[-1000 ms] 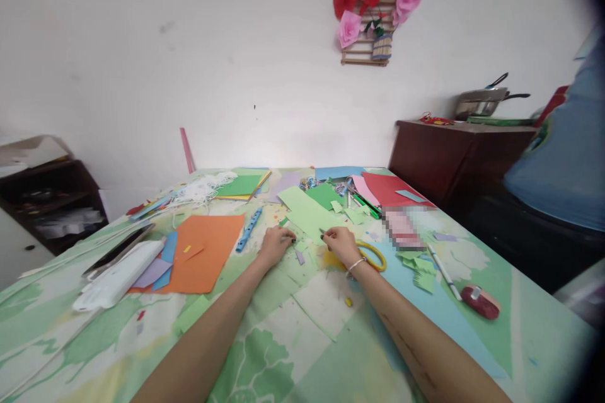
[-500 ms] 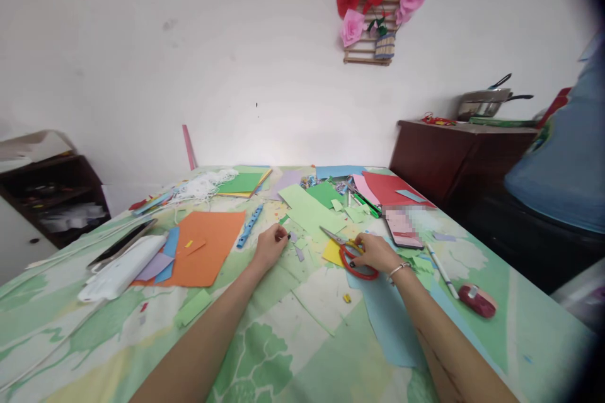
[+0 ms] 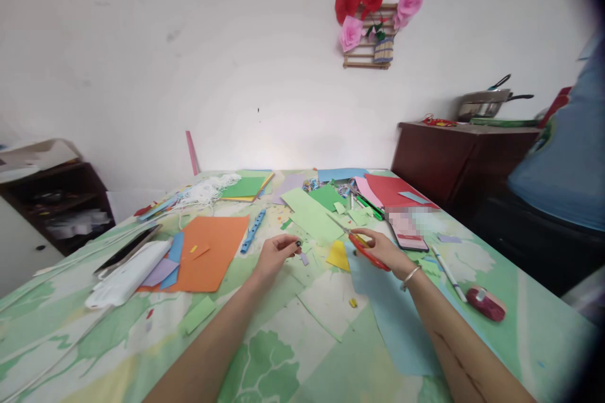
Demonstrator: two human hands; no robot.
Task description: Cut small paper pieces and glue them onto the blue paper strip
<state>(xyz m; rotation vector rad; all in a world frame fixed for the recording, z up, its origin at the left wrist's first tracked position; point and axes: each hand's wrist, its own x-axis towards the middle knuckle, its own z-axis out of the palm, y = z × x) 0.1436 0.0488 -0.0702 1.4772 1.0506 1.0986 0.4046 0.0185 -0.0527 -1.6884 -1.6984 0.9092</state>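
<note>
Red-handled scissors (image 3: 371, 254) are gripped in my right hand (image 3: 385, 253), their blades pointing up and left over the light green paper (image 3: 309, 214). My left hand (image 3: 275, 255) is closed in a pinch over the tablecloth, and whatever it holds is too small to make out. Small purple and green scraps (image 3: 304, 259) lie beside its fingertips. A yellow piece of paper (image 3: 338, 255) rests between the two hands, and a long light blue sheet (image 3: 392, 321) extends beneath my right forearm.
Orange paper (image 3: 212, 252), a blue flute-like stick (image 3: 253, 231) and a white power strip (image 3: 128, 274) lie to the left. On the right are a phone (image 3: 409, 233), a white pen (image 3: 448, 272) and a dark red object (image 3: 486, 304). A person in blue (image 3: 558, 151) stands at the far right.
My right hand has lifted and tilted the scissors, turning their handles more edge-on. My left hand has moved slightly right and nearer to me, its fingers pinched. The view has shifted slightly.
</note>
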